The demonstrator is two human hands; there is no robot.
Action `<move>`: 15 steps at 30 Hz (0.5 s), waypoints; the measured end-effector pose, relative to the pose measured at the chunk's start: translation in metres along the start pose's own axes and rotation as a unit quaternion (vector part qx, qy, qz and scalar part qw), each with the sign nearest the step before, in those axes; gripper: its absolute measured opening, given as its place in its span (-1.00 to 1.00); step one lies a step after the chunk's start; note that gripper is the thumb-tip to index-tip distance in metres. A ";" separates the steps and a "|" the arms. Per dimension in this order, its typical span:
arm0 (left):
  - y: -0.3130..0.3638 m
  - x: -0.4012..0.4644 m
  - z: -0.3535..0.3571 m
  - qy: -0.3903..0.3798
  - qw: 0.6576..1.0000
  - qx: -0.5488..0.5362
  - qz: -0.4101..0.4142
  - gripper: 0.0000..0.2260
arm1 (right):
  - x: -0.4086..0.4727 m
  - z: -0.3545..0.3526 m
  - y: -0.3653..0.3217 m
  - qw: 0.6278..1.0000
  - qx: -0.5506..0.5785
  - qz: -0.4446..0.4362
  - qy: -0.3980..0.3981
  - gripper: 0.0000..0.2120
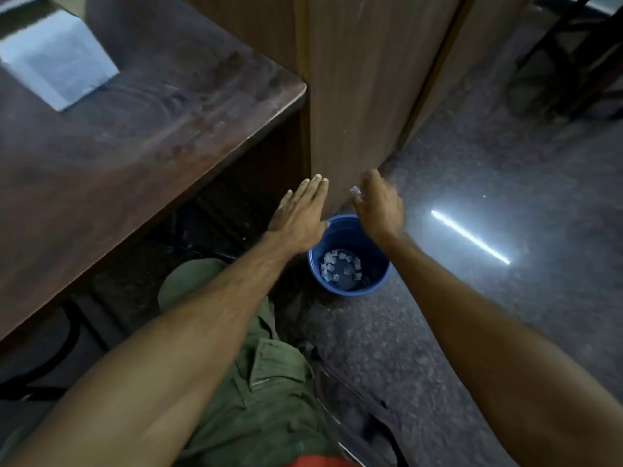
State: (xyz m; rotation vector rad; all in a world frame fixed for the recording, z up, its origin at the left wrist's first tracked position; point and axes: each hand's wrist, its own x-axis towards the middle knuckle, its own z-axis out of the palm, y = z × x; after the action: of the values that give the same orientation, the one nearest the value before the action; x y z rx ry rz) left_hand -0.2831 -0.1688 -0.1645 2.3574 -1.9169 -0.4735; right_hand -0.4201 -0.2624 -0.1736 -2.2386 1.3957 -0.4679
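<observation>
A blue bucket stands on the floor beside the desk, with several small white paper scraps lying at its bottom. My left hand hovers over the bucket's left rim, palm down with the fingers straight and together. My right hand hangs above the bucket's far rim with its fingers curled downward, and a small white scrap shows at its fingertips. Whether the fingers pinch that scrap is hard to tell.
A dark wooden desk fills the left, with a white sheet of paper on it. A wooden partition rises behind the bucket. My knee in green trousers is left of the bucket. Speckled floor spreads right.
</observation>
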 end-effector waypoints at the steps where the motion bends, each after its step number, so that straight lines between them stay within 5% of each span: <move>1: 0.000 0.003 0.008 -0.015 1.000 0.006 0.007 -0.29 | -0.001 0.006 0.009 1.000 -0.015 0.000 -0.013 -0.89; 4: -0.001 0.012 0.034 -0.062 0.998 0.024 0.020 -0.28 | -0.004 0.029 0.038 0.997 -0.037 0.007 -0.063 -0.98; 15: 0.000 0.030 0.085 -0.132 0.989 0.046 0.047 -0.29 | -0.030 0.101 0.101 0.959 -0.140 0.037 -0.243 -0.76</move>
State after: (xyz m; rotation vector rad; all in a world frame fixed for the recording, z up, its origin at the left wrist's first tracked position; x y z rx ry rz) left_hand -0.3012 -0.1858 -0.2513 2.3465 -2.1946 -0.7379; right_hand -0.4574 -0.2538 -0.3144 -2.2901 1.3287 0.3142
